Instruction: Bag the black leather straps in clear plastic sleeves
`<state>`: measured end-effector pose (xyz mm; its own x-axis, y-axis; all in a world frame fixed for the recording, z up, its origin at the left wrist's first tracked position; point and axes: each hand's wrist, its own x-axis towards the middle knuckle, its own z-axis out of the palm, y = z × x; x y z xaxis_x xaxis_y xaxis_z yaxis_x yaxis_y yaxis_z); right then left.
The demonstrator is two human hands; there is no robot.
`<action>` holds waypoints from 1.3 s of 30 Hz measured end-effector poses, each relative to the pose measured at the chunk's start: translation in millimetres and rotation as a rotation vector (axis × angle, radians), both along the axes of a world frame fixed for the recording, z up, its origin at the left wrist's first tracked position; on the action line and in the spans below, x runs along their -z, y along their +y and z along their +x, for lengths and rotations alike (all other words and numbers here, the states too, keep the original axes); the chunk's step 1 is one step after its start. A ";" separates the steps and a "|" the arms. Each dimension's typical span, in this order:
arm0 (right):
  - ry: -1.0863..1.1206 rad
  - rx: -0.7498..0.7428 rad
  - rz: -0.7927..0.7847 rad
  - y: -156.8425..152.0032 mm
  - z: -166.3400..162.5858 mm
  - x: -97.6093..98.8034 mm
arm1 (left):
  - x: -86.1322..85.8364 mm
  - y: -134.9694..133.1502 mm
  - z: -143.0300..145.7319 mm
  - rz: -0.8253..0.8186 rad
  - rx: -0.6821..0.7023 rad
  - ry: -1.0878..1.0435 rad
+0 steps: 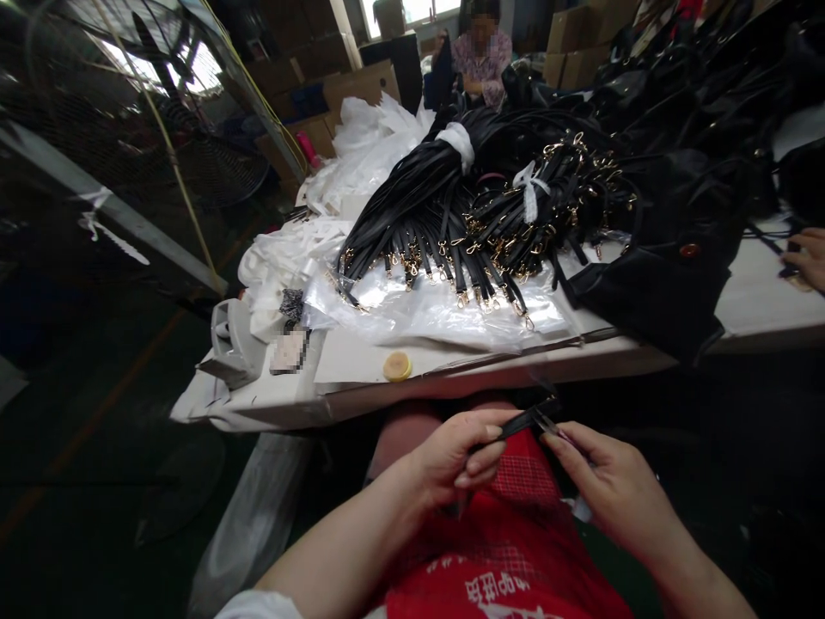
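My left hand (464, 460) pinches a black strap (517, 424) over my lap, in front of the table edge. The strap's far end points up and to the right. In my right hand (609, 477) is a small pair of snips (546, 423), gripped with the fingers closed. Their metal tips meet the strap near its end; whether the blades are apart is too small to tell. A red apron (503, 550) with white lettering lies beneath both hands.
Bundles of black straps (412, 198) with gold clasps lie on clear plastic (412, 309) upon the table (354, 357). Nearby are a yellow round tin (397, 367), a white tape dispenser (233, 344) and a black bag (663, 258). Another person's hand (805, 258) shows at right; a person (483, 56) sits behind.
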<state>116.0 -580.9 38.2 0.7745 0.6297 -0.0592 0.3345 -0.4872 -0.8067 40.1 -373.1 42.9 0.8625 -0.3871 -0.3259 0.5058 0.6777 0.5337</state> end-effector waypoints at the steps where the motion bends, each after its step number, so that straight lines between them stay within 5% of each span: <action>1: 0.013 -0.018 0.011 -0.2 0.6 -0.9 | 0.7 1.8 0.8 -0.042 0.012 0.007; 8: 0.076 -0.077 0.069 -4.0 2.8 -2.3 | 8.7 8.4 1.7 -0.250 0.042 0.045; 16: -0.009 -0.002 0.027 -7.1 0.6 1.1 | 9.4 5.8 2.9 -0.243 0.074 0.032; 23: 0.024 -0.010 0.024 -5.4 1.3 0.4 | -1.1 4.6 2.4 -0.042 0.063 0.002; 39: 0.132 -0.071 0.054 -10.9 1.8 -1.1 | 10.4 10.4 3.5 -0.257 0.139 0.055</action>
<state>117.8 -591.8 39.3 0.7154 0.6880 -0.1222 0.2558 -0.4206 -0.8704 43.6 -362.7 32.5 0.7792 -0.5764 -0.2464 0.6267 0.7092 0.3228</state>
